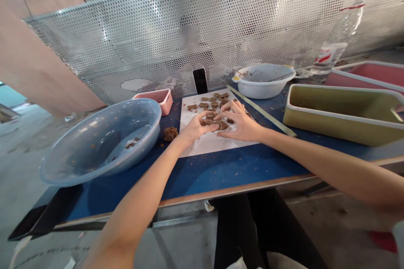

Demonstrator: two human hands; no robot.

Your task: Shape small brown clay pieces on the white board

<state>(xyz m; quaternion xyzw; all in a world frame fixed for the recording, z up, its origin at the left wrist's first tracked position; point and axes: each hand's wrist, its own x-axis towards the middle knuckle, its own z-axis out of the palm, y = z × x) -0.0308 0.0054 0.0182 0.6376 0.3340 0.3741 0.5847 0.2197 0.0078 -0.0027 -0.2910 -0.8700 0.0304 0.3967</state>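
A flattened, brown, clay-like piece (222, 125) lies low over a white board (217, 146), between my two hands. From the left, my left hand (197, 127) grips it, thumb along the near side and fingers curled over the far side. My right hand (240, 122) curves round its right end with thumb and fingers bent; the fingertips partly hide the piece. Behind the hands, several small brown shaped pieces (204, 105) are spread on the board. A rough brown lump (171, 134) sits on the blue table just left of the board.
A large blue basin (104, 134) and a small pink box (166, 103) stand left. A phone (200, 80) leans against the perforated metal screen (142, 42). A pale stick (261, 111), white basin (263, 86), olive trough (341, 124) and plastic bottle (337, 40) are right.
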